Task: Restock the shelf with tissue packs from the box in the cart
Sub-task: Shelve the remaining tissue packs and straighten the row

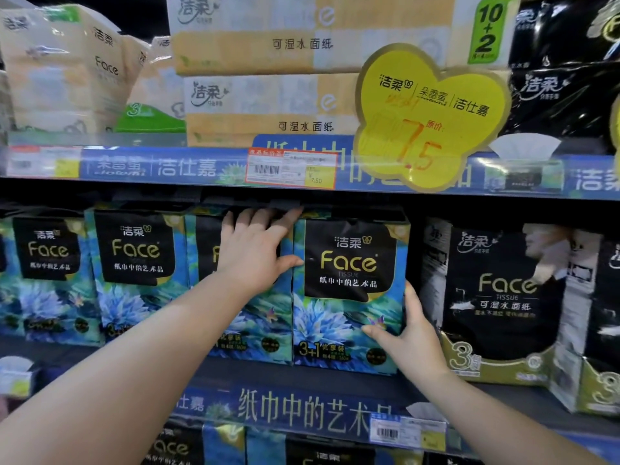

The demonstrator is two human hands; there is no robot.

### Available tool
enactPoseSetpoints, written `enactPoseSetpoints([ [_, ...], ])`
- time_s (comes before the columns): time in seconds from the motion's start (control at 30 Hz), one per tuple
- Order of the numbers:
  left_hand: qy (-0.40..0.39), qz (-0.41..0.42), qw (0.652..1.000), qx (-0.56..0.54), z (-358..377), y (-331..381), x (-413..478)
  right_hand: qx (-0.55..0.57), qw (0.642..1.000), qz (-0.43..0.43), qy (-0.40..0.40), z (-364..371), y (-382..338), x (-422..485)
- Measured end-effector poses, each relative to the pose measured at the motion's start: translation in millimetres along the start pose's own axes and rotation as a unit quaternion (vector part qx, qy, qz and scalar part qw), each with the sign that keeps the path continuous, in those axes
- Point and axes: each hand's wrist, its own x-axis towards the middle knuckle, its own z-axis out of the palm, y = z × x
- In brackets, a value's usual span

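Note:
A blue floral "Face" tissue pack (349,290) stands upright on the middle shelf (302,377). My right hand (406,337) grips its lower right corner, thumb on the front face. My left hand (255,253) lies spread over the top left of that pack and the neighbouring blue pack (248,327), fingers reaching over the top edge. Two more blue packs (137,273) stand in a row to the left. The box and cart are out of view.
Black "Face" packs (503,303) stand right of the blue row. The upper shelf (167,166) holds beige and white packs, with a yellow price sign (429,115) hanging from its edge. More packs show on the shelf below (302,454).

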Motion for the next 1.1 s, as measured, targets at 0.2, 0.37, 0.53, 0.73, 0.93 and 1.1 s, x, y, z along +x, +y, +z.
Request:
enactPoseSetpoints([
  [0.2, -0.013, 0.003, 1.0, -0.005, -4, -2, 1, 0.055, 0.994, 0.066, -0.063, -9, 2, 11],
  [0.37, -0.025, 0.011, 1.0, 0.004, -5, -5, 2, 0.098, 0.989, 0.089, -0.068, -7, 13, 14],
  [0.53, -0.022, 0.015, 1.0, 0.003, -4, -4, 2, 0.109, 0.986, 0.1, -0.072, -6, 18, 17],
  [0.73, -0.02, 0.034, 0.999, 0.009, -1, -6, 0, -0.019, 0.992, 0.104, -0.074, -3, -2, 10],
  [0.93, -0.017, 0.051, 0.998, 0.012, 0, -8, -2, -0.107, 0.992, 0.032, 0.053, 1, -37, 4],
  [1.1, -0.022, 0.071, 0.997, -0.019, -9, -23, -1, -0.326, 0.932, -0.067, 0.145, 1, -87, 5],
])
